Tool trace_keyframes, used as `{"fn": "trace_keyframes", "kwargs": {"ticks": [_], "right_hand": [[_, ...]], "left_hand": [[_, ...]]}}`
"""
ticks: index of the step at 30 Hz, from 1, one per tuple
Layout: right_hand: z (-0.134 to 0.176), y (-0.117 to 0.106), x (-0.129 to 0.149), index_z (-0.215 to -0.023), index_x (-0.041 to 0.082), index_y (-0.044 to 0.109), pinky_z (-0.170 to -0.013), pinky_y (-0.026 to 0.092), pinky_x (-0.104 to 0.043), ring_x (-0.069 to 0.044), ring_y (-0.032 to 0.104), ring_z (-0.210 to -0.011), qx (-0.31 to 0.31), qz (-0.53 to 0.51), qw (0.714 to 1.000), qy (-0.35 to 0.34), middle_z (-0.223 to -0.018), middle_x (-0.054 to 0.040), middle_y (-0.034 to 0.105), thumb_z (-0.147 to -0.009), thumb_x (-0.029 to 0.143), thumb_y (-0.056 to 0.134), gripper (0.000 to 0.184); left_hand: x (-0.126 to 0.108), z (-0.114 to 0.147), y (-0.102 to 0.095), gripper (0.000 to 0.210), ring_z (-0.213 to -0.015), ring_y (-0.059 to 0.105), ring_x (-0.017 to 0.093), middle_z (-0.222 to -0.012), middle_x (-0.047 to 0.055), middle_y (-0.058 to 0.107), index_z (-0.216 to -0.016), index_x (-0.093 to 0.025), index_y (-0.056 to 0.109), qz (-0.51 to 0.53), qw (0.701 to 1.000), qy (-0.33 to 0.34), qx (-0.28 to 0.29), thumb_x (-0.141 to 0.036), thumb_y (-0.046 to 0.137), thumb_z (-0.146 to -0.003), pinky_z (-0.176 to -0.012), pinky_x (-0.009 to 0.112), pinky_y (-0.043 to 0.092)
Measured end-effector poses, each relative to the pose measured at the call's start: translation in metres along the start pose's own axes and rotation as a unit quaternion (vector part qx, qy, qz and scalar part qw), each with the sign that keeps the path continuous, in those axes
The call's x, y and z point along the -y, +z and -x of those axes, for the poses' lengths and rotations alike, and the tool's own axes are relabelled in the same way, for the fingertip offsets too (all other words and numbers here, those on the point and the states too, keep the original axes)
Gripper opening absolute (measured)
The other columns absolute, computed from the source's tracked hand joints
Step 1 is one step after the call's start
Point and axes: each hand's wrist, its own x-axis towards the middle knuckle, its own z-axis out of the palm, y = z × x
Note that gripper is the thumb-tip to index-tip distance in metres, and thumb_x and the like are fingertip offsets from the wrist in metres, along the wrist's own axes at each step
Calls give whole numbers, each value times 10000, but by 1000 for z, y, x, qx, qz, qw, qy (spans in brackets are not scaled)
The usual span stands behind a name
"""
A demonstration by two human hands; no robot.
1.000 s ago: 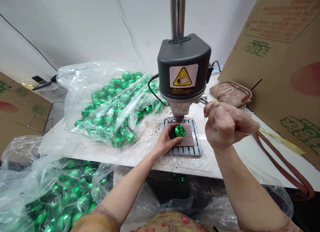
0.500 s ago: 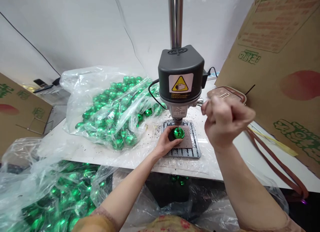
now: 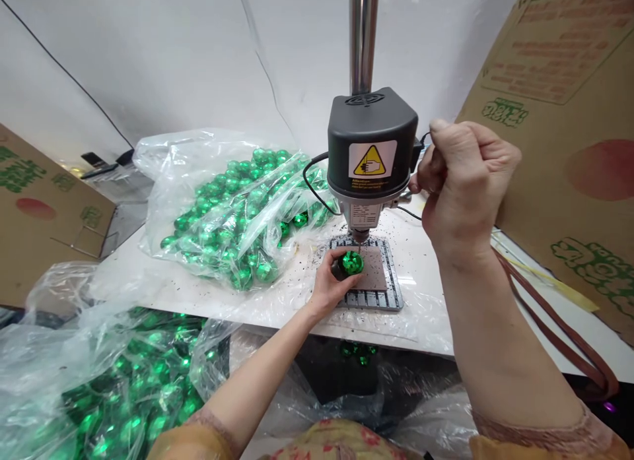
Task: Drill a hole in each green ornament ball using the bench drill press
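Note:
A black bench drill press (image 3: 372, 146) with a yellow warning label stands in front of me. My left hand (image 3: 331, 280) curls its thumb and fingers around a shiny green faceted ball (image 3: 352, 262). The ball rests on a brown board (image 3: 372, 275) over the slotted metal base (image 3: 396, 292), with the thin drill bit (image 3: 360, 247) just to its right and behind. My right hand (image 3: 463, 176) is raised in a fist at the machine's right side, closed around the feed lever; the fist hides most of the lever, and only its hub (image 3: 405, 197) shows.
A clear plastic bag of green balls (image 3: 232, 222) lies left on the white table (image 3: 133, 275). Below it sits another bag of balls (image 3: 133, 387). Cartons (image 3: 569, 183) stand at both sides. A brown strap (image 3: 549, 315) hangs over the right edge. Dark shavings dot the table.
My right fist has risen beside the drill press. The ball in my left hand has shifted left relative to the bit and turned a little. The whole view has swung slightly left.

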Motion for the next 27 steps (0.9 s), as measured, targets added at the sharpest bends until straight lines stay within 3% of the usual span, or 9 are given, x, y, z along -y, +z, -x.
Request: {"fn": "trace_keyframes", "kwargs": {"ticks": [12,19,27], "right_hand": [[1,3,2,-522,207,339,-382,247,-232,-27,306,-382,-28,-4,1000,2,-460,80,277,-882,319,676,506],[2,2,-2,-547,212,337,-410,316,-259,-42,324,-410,-11,-5,1000,-15,-470,69,278,-859,489,691,546],[2,2,-2,-572,216,303,-400,297,-251,-38,299,-407,2,3,1000,-25,-476,69,276,-878,535,650,562]], "left_hand": [[6,-13,5,538,-1105,659,289,-1159,108,698,-1182,-186,654,3,995,-104,8,-372,880,-730,-964,424,528],[17,-25,2,584,-1137,657,297,-1214,115,703,-1266,-191,648,31,993,-96,55,-427,849,-772,-1038,461,507],[18,-21,3,608,-1128,668,278,-1225,108,695,-1266,-202,621,31,994,-54,95,-403,874,-752,-1019,432,534]]}}
